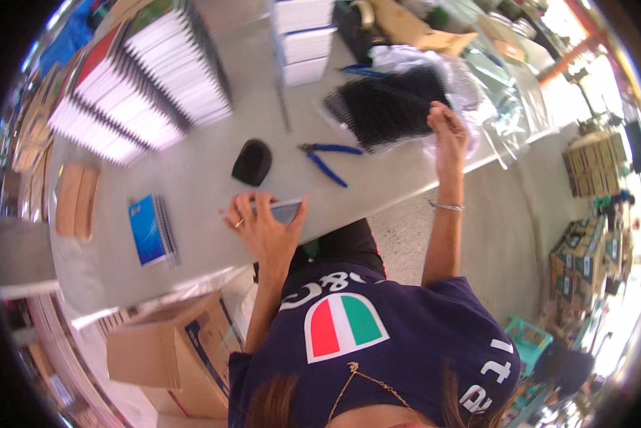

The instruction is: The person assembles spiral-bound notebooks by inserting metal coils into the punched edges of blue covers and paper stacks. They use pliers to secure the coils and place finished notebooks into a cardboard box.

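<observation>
At the table's near edge, my left hand (265,227) is closed around a thin grey-blue booklet (286,210), which its fingers partly cover. My right hand (449,132) reaches to the right, its fingertips pinched on a black spiral coil at the edge of a pile of black binding coils (392,107). The pile lies on clear and white plastic wrap. Between my hands rest blue-handled pliers (327,160), jaws toward the left, handles spread. A black rounded block (252,162) sits just beyond my left hand.
Tall stacks of spiral-bound notebooks (131,96) stand at the far left. White paper stacks (304,43) are at the back. A blue spiral notebook (148,230) and a brown block (76,201) lie on the left. An open carton (149,349) stands below the table (206,246).
</observation>
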Tool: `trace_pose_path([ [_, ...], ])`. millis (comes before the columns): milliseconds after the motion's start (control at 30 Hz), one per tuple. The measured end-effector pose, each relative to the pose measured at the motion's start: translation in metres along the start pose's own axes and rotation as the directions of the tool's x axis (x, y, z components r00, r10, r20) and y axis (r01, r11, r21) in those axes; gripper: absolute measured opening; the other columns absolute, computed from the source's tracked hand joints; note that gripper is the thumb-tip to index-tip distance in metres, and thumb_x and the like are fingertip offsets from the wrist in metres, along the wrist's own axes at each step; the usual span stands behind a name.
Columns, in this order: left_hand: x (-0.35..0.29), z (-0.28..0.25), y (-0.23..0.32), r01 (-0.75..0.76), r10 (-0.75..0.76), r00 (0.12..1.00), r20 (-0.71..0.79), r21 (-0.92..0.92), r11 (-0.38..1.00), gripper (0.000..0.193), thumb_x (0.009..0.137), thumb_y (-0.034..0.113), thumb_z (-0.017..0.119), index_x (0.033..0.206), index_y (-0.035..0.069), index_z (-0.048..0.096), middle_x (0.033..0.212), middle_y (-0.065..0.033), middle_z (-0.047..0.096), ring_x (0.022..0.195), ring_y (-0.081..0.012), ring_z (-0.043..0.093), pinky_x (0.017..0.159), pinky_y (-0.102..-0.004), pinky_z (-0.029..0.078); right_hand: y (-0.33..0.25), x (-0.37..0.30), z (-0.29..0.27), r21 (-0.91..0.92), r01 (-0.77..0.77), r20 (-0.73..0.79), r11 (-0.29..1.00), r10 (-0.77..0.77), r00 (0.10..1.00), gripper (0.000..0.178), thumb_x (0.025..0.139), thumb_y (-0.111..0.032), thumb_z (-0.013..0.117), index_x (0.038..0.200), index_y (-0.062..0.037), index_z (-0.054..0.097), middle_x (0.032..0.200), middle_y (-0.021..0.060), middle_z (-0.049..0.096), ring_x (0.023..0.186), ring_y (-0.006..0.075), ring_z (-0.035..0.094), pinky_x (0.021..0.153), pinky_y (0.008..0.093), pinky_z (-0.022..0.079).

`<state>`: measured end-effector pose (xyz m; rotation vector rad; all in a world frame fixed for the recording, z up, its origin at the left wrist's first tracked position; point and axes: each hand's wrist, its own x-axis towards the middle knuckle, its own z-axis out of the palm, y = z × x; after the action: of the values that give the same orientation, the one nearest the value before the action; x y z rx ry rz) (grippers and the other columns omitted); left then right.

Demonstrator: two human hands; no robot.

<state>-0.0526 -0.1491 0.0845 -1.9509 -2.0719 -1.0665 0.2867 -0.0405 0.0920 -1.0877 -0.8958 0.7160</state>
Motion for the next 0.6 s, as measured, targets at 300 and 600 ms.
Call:
trace_pose_path([
  [300,-0.003,0.007,-0.007,0.013,-0.013,1.0,0.006,-0.069,0.998,0.042,0.068,0.045,0.083,0.086,0.016,0.058,0.101,-0.0041,0.048,0.109,-0.0315,0.044,0.102,-0.0648,0.024,-0.04,-0.046,0.06,0.41,-0.395,0.509,0.822,0.153,0.847,0.017,0.098,-0.011,0.061,0.112,-0.001,0.062,0.094,0.0046,0.062,0.091,0.0121,0.061,0.087,0.0252,0.05],
  [600,0.005,0.003,-0.007,-0.028,0.028,1.0,-0.003,-0.086,0.996,0.044,0.065,0.041,0.088,0.086,0.013,0.061,0.095,-0.0034,0.052,0.102,-0.0297,0.046,0.097,-0.0512,0.03,-0.04,-0.102,0.113,-0.365,-0.014,0.806,0.931,0.323,0.496,0.019,0.096,-0.008,0.061,0.111,0.0036,0.061,0.092,0.0071,0.064,0.086,0.0132,0.063,0.078,0.0289,0.051],
])
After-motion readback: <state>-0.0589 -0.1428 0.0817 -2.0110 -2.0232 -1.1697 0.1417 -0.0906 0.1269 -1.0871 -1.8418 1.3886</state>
